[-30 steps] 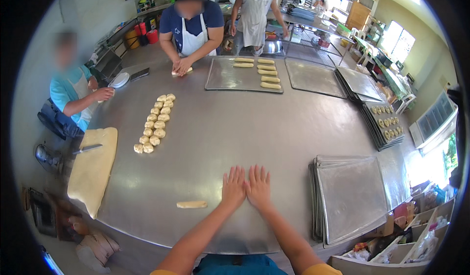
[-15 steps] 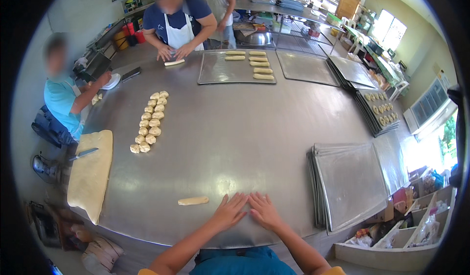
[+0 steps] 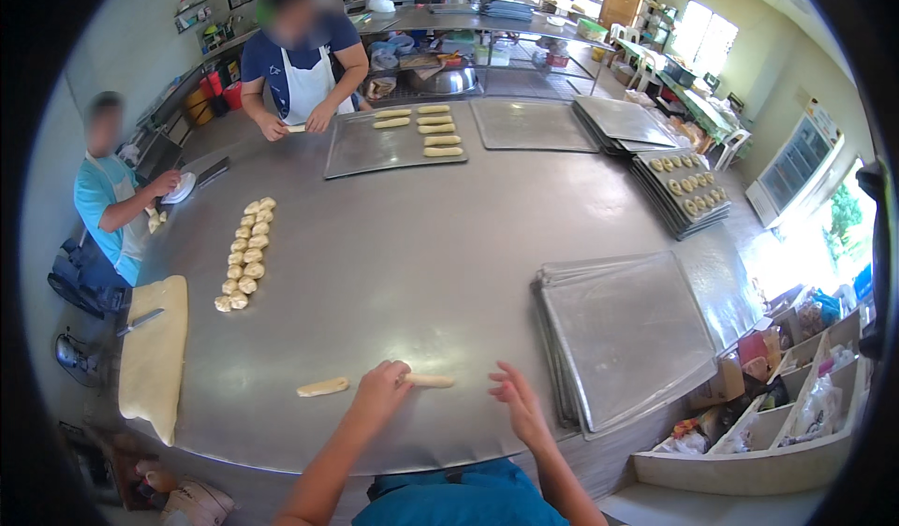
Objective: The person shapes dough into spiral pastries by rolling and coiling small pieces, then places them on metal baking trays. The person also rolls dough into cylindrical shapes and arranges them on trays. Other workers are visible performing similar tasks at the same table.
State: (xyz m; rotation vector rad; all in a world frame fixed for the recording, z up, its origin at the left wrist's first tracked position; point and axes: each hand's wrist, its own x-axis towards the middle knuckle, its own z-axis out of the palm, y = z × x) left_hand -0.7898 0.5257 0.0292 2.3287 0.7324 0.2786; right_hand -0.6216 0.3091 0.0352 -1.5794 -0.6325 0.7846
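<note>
My left hand is closed round the left end of a pale dough roll near the front of the steel table. The roll's right part shows past my fingers and lies along the metal. My right hand is lifted to the right of it, holding nothing, with its fingers apart. A second dough roll rests on the table just left of my left hand. Further left, a double row of dough balls runs away from me. Beyond those, a large slab of dough has a knife on it.
Stacked baking trays stand close on my right. Across the table, a tray carries several dough rolls, and a person in an apron holds another roll. A person in light blue works at the left edge. Ring-shaped dough fills a far-right tray.
My hands have come apart, uncovering a dough roll; the left now grips its end and the right has lifted away. My view has shifted right. The person opposite has raised their roll.
</note>
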